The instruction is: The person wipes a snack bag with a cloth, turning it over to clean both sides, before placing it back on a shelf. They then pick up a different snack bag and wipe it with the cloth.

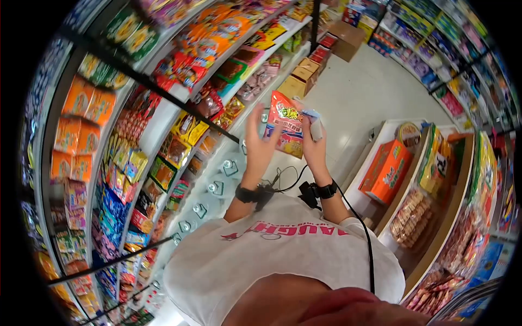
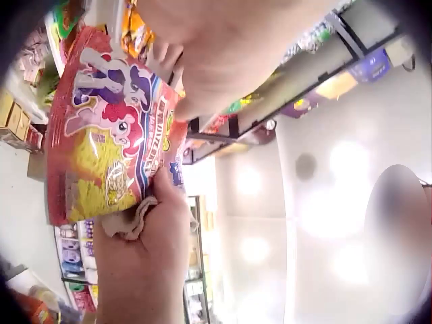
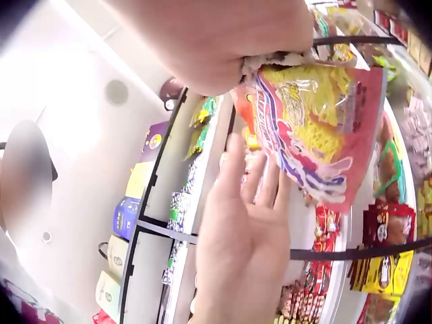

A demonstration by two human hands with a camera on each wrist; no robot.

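A red snack pack (image 1: pixel 285 130) with cartoon ponies and yellow noodles printed on it is held up in front of the shelves. My right hand (image 1: pixel 314 146) grips its edge, together with a small white crumpled thing (image 1: pixel 314 120). In the right wrist view the right hand (image 3: pixel 216 40) pinches the top of the pack (image 3: pixel 317 128). My left hand (image 1: pixel 258 141) is raised beside the pack with its fingers straight. In the right wrist view the left hand (image 3: pixel 243 236) lies open just under the pack. The left wrist view shows the pack (image 2: pixel 108 135) and the right hand (image 2: pixel 145 263) below it.
Tall shelves (image 1: pixel 136 136) packed with snack bags run along the left. Cardboard boxes (image 1: pixel 304 76) stand on the white floor (image 1: pixel 359 98) further down the aisle. A low display on the right holds an orange box (image 1: pixel 386 168) and bagged goods.
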